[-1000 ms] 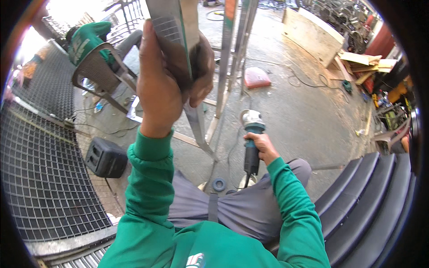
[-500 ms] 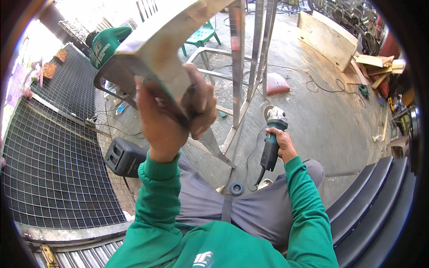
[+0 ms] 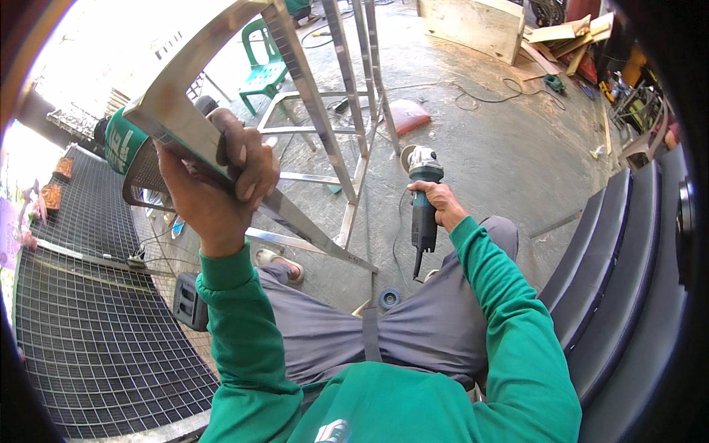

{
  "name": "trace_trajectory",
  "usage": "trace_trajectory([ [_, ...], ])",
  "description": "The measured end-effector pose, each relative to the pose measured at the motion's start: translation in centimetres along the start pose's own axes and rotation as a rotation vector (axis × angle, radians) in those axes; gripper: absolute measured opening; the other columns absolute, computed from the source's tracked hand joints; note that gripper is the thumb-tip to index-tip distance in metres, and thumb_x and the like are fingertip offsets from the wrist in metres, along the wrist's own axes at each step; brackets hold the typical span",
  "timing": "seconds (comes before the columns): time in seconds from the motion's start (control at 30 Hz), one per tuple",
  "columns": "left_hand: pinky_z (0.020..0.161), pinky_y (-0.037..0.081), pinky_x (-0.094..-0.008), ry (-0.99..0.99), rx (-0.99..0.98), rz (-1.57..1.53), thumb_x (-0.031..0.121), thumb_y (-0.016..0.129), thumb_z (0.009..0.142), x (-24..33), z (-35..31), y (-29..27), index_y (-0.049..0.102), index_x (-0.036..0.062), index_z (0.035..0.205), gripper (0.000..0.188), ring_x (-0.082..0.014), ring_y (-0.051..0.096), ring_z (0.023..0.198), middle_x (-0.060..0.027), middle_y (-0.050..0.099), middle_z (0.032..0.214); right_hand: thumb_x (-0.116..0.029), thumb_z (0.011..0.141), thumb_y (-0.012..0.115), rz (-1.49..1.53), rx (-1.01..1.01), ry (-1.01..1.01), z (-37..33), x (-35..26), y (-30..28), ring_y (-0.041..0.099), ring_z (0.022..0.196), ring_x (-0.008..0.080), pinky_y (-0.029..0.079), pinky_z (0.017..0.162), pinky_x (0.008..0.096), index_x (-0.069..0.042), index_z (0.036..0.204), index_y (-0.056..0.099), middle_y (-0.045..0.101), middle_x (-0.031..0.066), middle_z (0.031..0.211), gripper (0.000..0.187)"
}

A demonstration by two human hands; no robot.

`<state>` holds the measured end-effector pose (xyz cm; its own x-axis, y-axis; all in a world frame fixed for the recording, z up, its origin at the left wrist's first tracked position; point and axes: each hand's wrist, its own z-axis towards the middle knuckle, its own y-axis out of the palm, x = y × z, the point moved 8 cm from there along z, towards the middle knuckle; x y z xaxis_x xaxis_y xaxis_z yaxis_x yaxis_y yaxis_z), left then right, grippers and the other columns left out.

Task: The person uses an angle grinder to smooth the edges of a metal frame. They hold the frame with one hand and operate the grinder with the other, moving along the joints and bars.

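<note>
My left hand (image 3: 221, 181) is raised at the left, its fingers wrapped round a shiny tube of a metal frame (image 3: 297, 66). The frame is welded from square tubes, with a curved piece at the top and long legs joined by crossbars. It leans tilted in front of me, one leg end near the floor between my knees. My right hand (image 3: 437, 201) grips the dark body of an angle grinder (image 3: 424, 232) above my right knee. The grinder's disc end points away from me, apart from the frame, and its cord hangs down toward the floor.
A dark round disc (image 3: 389, 298) lies on the floor between my legs. Black slatted seating (image 3: 602, 258) stands at my right, wire mesh (image 3: 88, 317) at my left. Beyond are a green chair (image 3: 262, 74), a red pad (image 3: 408, 117), cords, scrap wood (image 3: 569, 37) and a person (image 3: 122, 144).
The whole view has shifted, with most things now further left and higher. The upper frame is seen more fully. Both hands keep their grips.
</note>
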<state>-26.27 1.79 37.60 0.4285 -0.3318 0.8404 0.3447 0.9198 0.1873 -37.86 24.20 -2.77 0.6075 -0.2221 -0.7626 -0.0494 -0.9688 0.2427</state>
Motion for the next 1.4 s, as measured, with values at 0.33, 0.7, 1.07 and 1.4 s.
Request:
trace_trajectory([
  [0.33,0.036,0.028,-0.026,0.006,0.015,-0.001,0.071,0.01,0.102,-0.1,-0.3,0.0,0.044,0.0089,0.079,0.075,-0.0129,0.032,0.036,-0.0038,0.038,0.049,-0.017,0.074,0.079,0.156,-0.095,-0.077,1.5,-1.6,1.5,0.066,0.063,0.0253,0.056,0.058,0.043,0.0,0.096,0.064,0.065,0.011,0.081,0.032],
  [0.7,0.038,0.031,-0.0277,-0.044,-0.057,0.002,0.074,0.011,0.098,-0.6,-0.1,-0.3,0.045,0.009,0.081,0.075,-0.0131,0.034,0.039,-0.0023,0.036,0.05,-0.017,0.076,0.076,0.229,-0.103,-0.062,2.4,0.0,4.1,0.067,0.061,0.0232,0.056,0.058,0.04,-0.002,0.092,0.064,0.066,0.0094,0.077,0.024],
  [1.07,0.042,0.035,-0.0262,0.012,-0.049,0.12,0.068,0.036,0.103,-0.3,-0.2,-0.1,0.044,0.0138,0.084,0.057,-0.0092,0.036,0.034,0.0021,0.042,0.053,-0.014,0.067,0.082,0.194,-0.039,-0.086,2.6,0.5,4.7,0.057,0.058,0.0234,0.048,0.053,0.0456,-0.002,0.081,0.069,0.062,0.0094,0.075,0.023],
  [1.4,0.041,0.038,-0.0254,0.029,-0.048,0.242,0.05,0.037,0.109,0.6,-0.6,0.7,0.046,0.0135,0.087,0.044,-0.0077,0.043,0.035,0.0011,0.046,0.053,-0.017,0.072,0.085,0.31,0.017,0.085,6.7,1.3,7.4,0.065,0.06,0.0285,0.056,0.057,0.045,0.005,0.081,0.069,0.068,0.0161,0.081,0.029],
])
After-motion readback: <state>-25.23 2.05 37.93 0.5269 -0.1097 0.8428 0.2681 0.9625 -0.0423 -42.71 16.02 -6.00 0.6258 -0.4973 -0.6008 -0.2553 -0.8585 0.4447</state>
